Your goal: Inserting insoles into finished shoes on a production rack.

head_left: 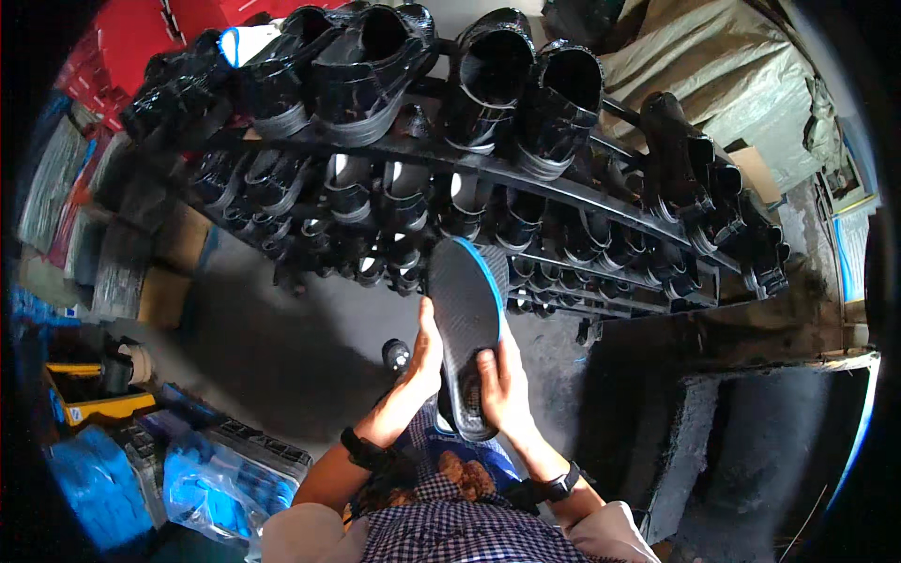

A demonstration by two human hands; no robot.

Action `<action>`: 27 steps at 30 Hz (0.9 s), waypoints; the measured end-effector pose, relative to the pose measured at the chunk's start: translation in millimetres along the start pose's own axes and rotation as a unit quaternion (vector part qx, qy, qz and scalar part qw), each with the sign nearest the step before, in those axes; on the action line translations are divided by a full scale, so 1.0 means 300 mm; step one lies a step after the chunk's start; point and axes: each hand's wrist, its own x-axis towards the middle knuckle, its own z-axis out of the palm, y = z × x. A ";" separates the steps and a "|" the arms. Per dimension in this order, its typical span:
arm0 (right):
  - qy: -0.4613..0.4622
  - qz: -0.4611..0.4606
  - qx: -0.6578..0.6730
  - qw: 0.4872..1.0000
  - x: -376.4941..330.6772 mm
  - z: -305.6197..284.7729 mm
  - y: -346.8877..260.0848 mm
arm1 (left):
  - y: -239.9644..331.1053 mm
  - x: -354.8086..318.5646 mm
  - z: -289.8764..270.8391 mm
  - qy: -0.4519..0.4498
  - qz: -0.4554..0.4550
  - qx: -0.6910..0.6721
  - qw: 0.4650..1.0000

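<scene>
Handling step, judged: your left hand (427, 355) and right hand (507, 399), part-curled, grip insoles (464, 305), apparently two, one mostly hidden. Next move should need both kept together.

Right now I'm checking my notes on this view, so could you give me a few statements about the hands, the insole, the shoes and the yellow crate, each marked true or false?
1. The left hand and right hand both hold the insole. True.
2. The insole's coloured edge is red. False: it is blue.
3. Black shoes stand on the rack. True.
4. The yellow crate is on the person's right. False: the crate is on the left.
5. The right hand's thumb lies on the insole's face. True.
</scene>
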 end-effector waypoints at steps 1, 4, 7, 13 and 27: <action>0.030 0.093 0.089 0.991 -0.005 -0.015 -0.020 | 0.007 -0.010 -0.010 -0.043 -0.030 -0.139 0.989; 0.087 0.214 0.446 0.865 0.004 -0.031 -0.012 | -0.030 -0.038 -0.034 0.019 0.030 -0.089 0.995; 0.082 0.275 0.528 0.799 0.015 -0.065 0.056 | 0.045 -0.144 -0.018 -0.045 0.074 0.038 0.996; 0.077 0.245 0.438 0.862 0.090 -0.132 -0.009 | 0.140 -0.126 -0.144 -0.105 0.198 0.107 0.969; -0.129 0.099 -0.146 0.976 0.562 0.005 -0.315 | 0.623 0.117 -0.233 -0.227 0.402 0.656 0.597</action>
